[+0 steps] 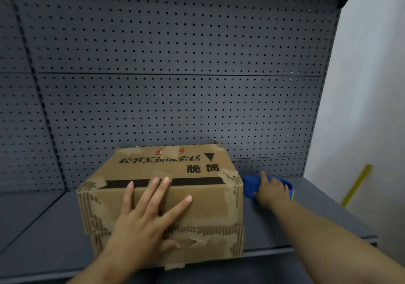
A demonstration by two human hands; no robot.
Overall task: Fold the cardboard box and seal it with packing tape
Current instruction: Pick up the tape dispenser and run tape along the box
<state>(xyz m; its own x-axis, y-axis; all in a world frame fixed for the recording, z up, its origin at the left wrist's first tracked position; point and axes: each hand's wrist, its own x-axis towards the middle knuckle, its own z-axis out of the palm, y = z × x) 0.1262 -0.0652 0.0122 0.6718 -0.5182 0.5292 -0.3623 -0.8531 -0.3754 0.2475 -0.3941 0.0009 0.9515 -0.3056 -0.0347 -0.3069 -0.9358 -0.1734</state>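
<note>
Currently left hand (144, 215) lies flat, fingers spread, on the cardboard box (208, 204) on the shelf (43, 222), likely pinning the flaps shut. Right hand (271, 190) rests on the blue tape dispenser (249, 186) just beside it; grip unclear.

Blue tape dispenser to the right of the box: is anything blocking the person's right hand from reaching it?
Nothing visible does. The right hand lies on the blue tape dispenser, which sits on the shelf just right of the cardboard box. The left hand presses flat on that box.
</note>
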